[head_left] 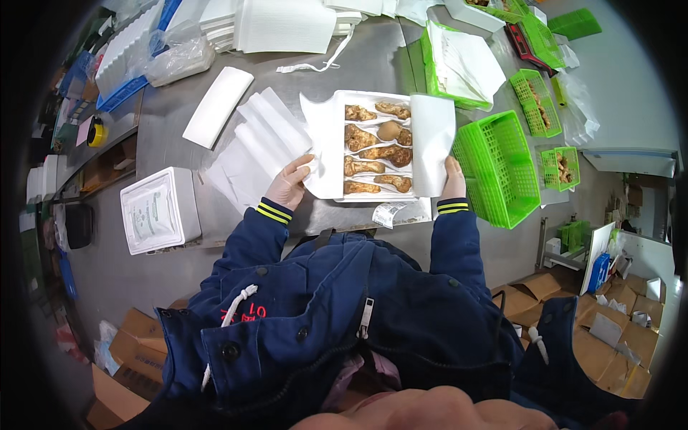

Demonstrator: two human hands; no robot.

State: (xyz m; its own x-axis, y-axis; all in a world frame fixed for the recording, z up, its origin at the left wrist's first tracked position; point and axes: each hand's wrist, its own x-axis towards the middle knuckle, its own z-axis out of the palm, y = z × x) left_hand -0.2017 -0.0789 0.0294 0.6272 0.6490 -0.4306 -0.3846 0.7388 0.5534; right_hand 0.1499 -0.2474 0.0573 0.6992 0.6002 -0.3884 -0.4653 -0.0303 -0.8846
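In front of me a white foam box (340, 107) holds several knobbly brown mushrooms (387, 155), laid in two columns on white lining. White paper (433, 132) spreads out past the box's left and right sides. My left hand (288, 185) pinches the lower corner of the left paper flap (326, 168). On the other side my right hand (454, 178) grips the lower outer edge of the right flap; part of its fingers is behind the paper. Just below the box a printed label (388, 214) lies by the table's front edge.
Loose white sheets (269, 136) and a folded white pad (218, 107) lie left of the box. A closed white foam box (159, 209) stands farther left. Green baskets (496, 168) line the right side, one (459, 64) stuffed with white sheets. Stacked white sheets (283, 25) sit at the back.
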